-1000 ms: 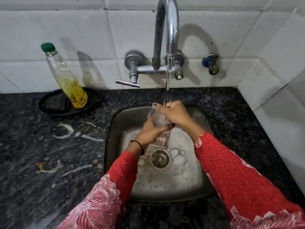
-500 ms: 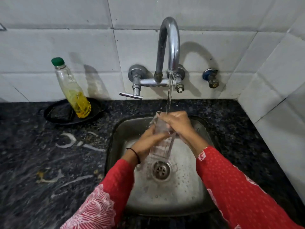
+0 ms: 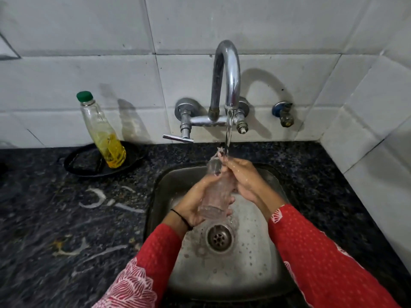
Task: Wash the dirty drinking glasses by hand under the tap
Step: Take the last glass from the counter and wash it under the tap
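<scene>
Clear glass (image 3: 216,192) is now lying tilted over the sink (image 3: 262,263), mouth toward twelve o'clock under the tap (image 3: 226,74) stream. Left hand (image 3: 198,203) fingers are wrapping its base; right hand (image 3: 242,174) fingers are pinching the rim. A second ago both hands were bunching higher; rinsing seems to be progressing.

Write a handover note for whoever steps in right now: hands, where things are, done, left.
Left hand: wrapped around the lower part of the glass, over the sink.
Right hand: fingers at the glass rim, under the stream.
Tap: running onto the rim.
Soap bottle: on the black tray, left counter.
Done: glass under water.
Left: finish rinsing, set it aside. No other glasses in view.
</scene>
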`<state>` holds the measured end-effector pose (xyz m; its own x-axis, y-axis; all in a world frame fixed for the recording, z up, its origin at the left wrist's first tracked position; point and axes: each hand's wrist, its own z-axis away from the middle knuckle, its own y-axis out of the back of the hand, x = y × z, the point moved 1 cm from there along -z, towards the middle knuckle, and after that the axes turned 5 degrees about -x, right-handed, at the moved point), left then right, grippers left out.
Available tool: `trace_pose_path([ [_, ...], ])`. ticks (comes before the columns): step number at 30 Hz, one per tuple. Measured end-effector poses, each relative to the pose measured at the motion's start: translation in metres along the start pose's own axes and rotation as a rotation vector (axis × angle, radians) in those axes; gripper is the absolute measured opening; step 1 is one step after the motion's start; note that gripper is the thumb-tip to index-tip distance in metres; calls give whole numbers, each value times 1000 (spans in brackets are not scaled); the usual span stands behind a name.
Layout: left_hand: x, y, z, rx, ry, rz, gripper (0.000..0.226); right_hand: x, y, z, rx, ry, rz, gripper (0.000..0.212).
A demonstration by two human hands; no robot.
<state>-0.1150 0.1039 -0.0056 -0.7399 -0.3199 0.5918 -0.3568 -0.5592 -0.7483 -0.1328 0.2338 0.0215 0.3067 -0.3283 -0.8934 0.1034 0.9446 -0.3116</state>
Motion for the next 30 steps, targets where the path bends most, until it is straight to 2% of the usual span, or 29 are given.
trace_pose_path([
  [1, 0, 1, 0, 43, -10, -32, 45, -3, 0, 2, -27, -1, 93, 18],
  [2, -2, 1, -2, 129, -45, -175, 44, -5, 1, 3, -51, -6, 255, 18],
  [3, -5, -1, -3, 250, -96, -430, 47, -8, 1, 5, -72, -15, 469, 19],
  [5, -11, 4, -7, 478, -214, -955, 70, -9, -2, 6, -86, -18, 817, 21],
  [6, -13, 5, -8, 502, -270, -1020, 78, -8, -3, 5, -73, -5, 859, 21],
  [7, -14, 4, -7, 477, -298, -941, 80, -7, -4, 6, -62, 18, 826, 20],
  [9, -14, 1, -3, 333, -272, -574, 70, -4, -4, 7, -54, 58, 629, 18],
  [12, -13, -3, 7, 61, -123, -80, 48, -1, 2, 13, -106, 23, 143, 14],
  [13, -13, -2, 8, 7, -81, 3, 44, 0, 4, 13, -117, 23, 77, 16],
  [14, -12, -3, 8, 17, -63, 16, 41, 1, 3, 12, -100, 21, 126, 16],
  [15, -13, -5, 6, 92, -81, -73, 37, 1, 2, 11, -73, 17, 250, 18],
  [17, -13, -8, 2, 336, -190, -491, 37, -2, -3, 10, -31, 22, 579, 23],
  [19, -16, -6, -2, 510, -313, -780, 61, -2, -2, 8, -18, 21, 676, 24],
  [21, -15, 1, -5, 462, -320, -712, 71, -1, 3, 9, -39, 44, 511, 19],
  [24, -10, -2, 5, 108, -157, -215, 61, 0, 6, 12, -13, 78, 46, 14],
  [25, -11, -3, 8, 0, -102, -74, 55, 0, 6, 12, -3, 72, -35, 16],
  [26, -12, -3, 9, -31, -65, -32, 54, 1, 6, 11, 7, 73, -17, 19],
  [27, -16, -4, 8, 15, -52, -70, 55, 3, 7, 9, 17, 80, 124, 22],
  [28, -19, -4, 5, 126, -59, -218, 58, 4, 8, 7, 30, 93, 353, 25],
  [30, -25, -1, 0, 394, -120, -770, 72, 6, 7, 3, 29, 106, 803, 30],
])
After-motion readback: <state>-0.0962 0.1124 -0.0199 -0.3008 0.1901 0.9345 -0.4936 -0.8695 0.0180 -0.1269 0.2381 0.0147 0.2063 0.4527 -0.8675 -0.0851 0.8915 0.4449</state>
